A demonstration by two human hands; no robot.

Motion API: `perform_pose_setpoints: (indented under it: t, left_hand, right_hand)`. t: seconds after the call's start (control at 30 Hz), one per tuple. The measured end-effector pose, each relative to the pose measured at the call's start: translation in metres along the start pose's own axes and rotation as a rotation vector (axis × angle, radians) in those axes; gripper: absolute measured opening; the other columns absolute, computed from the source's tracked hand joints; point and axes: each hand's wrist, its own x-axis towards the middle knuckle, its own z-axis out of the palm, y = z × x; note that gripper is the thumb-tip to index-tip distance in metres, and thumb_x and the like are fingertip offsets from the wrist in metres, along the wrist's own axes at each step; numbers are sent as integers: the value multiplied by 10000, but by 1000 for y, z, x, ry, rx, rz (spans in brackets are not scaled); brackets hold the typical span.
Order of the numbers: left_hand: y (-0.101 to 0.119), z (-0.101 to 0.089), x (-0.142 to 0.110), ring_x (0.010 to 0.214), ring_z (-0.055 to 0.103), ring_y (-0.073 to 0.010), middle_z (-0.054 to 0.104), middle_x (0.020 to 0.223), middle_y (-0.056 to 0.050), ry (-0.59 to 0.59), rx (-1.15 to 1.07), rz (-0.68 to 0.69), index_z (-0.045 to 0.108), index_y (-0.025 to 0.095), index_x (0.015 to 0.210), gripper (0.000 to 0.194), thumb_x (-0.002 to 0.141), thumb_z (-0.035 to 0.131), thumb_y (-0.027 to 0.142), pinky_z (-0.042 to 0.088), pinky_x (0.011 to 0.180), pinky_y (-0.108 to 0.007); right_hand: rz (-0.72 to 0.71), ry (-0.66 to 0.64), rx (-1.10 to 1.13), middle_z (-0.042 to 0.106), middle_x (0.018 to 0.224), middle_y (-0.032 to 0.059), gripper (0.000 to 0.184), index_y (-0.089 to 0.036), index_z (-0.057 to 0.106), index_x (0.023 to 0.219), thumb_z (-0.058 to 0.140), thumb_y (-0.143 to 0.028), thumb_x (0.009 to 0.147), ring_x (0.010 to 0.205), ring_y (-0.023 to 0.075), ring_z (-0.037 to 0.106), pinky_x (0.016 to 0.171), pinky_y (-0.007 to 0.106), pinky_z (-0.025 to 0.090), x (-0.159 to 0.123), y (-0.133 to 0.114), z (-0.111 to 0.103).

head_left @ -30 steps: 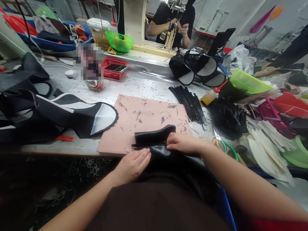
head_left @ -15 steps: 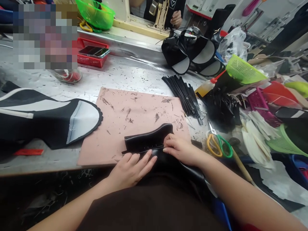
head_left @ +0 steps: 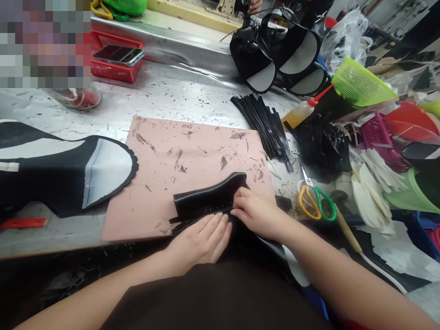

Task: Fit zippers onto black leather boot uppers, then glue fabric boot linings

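A glossy black leather piece [head_left: 206, 195], with a row of small pale marks near its edge, lies on the front of the pink board [head_left: 154, 160] and hangs toward my lap. My left hand [head_left: 202, 238] rests flat along its near edge, fingers stretched and side by side. At the other end of that edge, my right hand [head_left: 256, 211] pinches the leather between thumb and bent fingers. A narrow black strip [head_left: 283, 202] sticks out beyond my right hand. What lies under my left palm is hidden.
Left of the board lies a black upper with white lining [head_left: 110, 169]. Black strips [head_left: 263, 126], scissors [head_left: 316, 201] and a glue bottle [head_left: 302, 112] are on the right. A red basket [head_left: 117, 68] holds a phone. Behind stand black leather uppers [head_left: 254, 59]; another person's hand [head_left: 255, 6] shows.
My left hand has flattened, its fingers now together and further along the edge. My right hand keeps its pinch. The view has tilted down a little, shifting the surroundings.
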Motion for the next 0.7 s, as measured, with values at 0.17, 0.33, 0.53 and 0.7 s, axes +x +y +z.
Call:
perform_pose_setpoints:
  t: [0.17, 0.33, 0.53, 0.7]
  left_hand:
    - [2, 4, 3, 890, 634, -184, 685, 963, -85, -42, 42, 3, 597, 49, 1012, 237, 824, 462, 103, 511, 800, -295]
    - [-1, 4, 5, 861, 639, -179, 688, 954, -75, -33, 15, -32, 611, 68, 990, 229, 814, 469, 103, 529, 766, -286]
    - [-7, 1, 8, 794, 645, -181, 674, 1003, -110, -37, -30, -69, 621, 93, 941, 193, 771, 531, 80, 536, 706, -282]
    - [-13, -1, 12, 760, 640, -160, 672, 1021, -85, -58, -57, -54, 623, 119, 907, 179, 784, 508, 60, 534, 655, -266]
  right_hand:
    - [45, 43, -120, 541, 856, 66, 212, -154, 604, 707, 477, -270, 831, 714, 156, 538, 652, 279, 425, -3, -1, -3]
    - [85, -44, 84, 553, 807, 46, 288, -175, 513, 560, 484, -324, 805, 756, 162, 538, 705, 285, 422, -11, 21, -22]
    - [-5, -40, 256, 526, 789, 25, 202, -192, 435, 608, 492, -233, 797, 761, 155, 499, 731, 307, 417, -14, 46, -22]
    - [-49, -80, 205, 511, 849, 27, 157, -188, 454, 657, 526, -179, 796, 803, 151, 493, 748, 294, 420, -16, 45, -22]
